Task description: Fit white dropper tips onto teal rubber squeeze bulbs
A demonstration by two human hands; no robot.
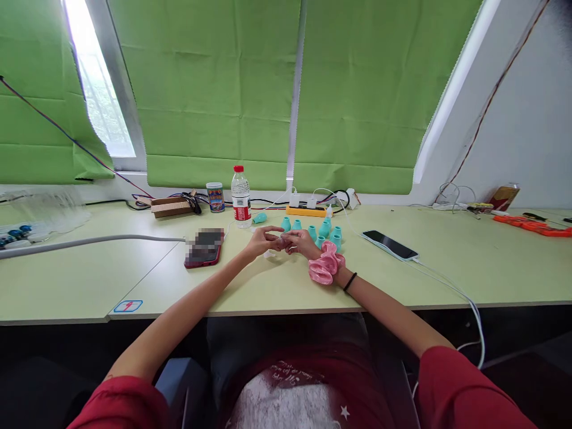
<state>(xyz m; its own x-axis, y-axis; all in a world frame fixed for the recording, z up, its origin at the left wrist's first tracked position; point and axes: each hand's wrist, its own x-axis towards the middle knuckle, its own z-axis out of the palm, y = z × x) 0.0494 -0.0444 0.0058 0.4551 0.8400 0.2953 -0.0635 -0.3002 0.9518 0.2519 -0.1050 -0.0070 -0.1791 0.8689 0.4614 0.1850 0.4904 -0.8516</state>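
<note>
My left hand [263, 242] and my right hand [302, 243] meet above the table, fingertips pinched together around a small, pale, see-through piece [282, 242]. Its kind is too small to make out, and the fingers partly cover it. Just behind and to the right of my right hand stand several turquoise bottle-shaped pieces [325, 229] with narrowed necks. Another turquoise piece [260, 218] lies on its side behind my left hand. Below the fingers a small white scrap [269, 254] rests on the tabletop. A pink scrunchie [325, 265] is around my right wrist.
Behind my hands stand a red-capped water bottle [241, 199], a can [215, 197] and an orange power strip [306, 211]. A red-cased phone [204, 249] lies at left, a cabled phone [389, 245] at right. An open cardboard box [170, 207] sits near the wall.
</note>
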